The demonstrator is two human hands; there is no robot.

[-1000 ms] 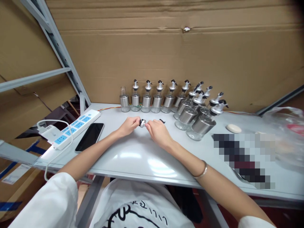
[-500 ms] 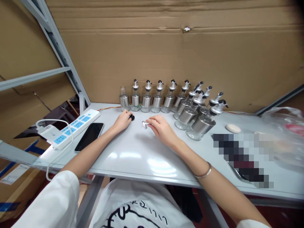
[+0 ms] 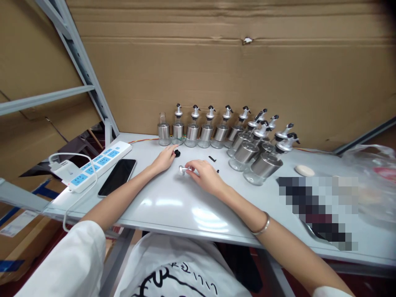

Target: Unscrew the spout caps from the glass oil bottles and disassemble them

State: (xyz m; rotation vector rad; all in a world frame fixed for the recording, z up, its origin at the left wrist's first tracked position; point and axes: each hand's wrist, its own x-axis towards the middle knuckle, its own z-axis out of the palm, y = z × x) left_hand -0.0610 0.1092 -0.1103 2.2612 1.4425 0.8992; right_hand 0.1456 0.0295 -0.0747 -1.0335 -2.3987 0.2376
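My right hand [image 3: 202, 175] rests on the grey table [image 3: 173, 202] with its fingertips pinched on a small silver spout cap [image 3: 182, 169]. Fingers stretched, my left hand [image 3: 163, 159] lies beside a small black stopper [image 3: 177, 153] that sits on the table at its fingertips. Whether they touch it is unclear. A thin black piece [image 3: 212, 158] lies just beyond my right hand. At the back stands a row of glass and steel oil bottles [image 3: 206, 133] with pourer tops; the leftmost bottle [image 3: 163, 130] has no top.
More bottles [image 3: 261, 159] cluster at the right, some leaning. A black phone [image 3: 118, 176] and a white power strip [image 3: 93, 166] lie at the left. A white oval soap-like piece [image 3: 304, 170] and a plastic bag [image 3: 371, 177] are at the right. Cardboard walls the back.
My hands held the silver cap and black stopper together, then pulled apart. The left hand carried the stopper leftward and set it down; the right hand lowered the silver cap to the table.
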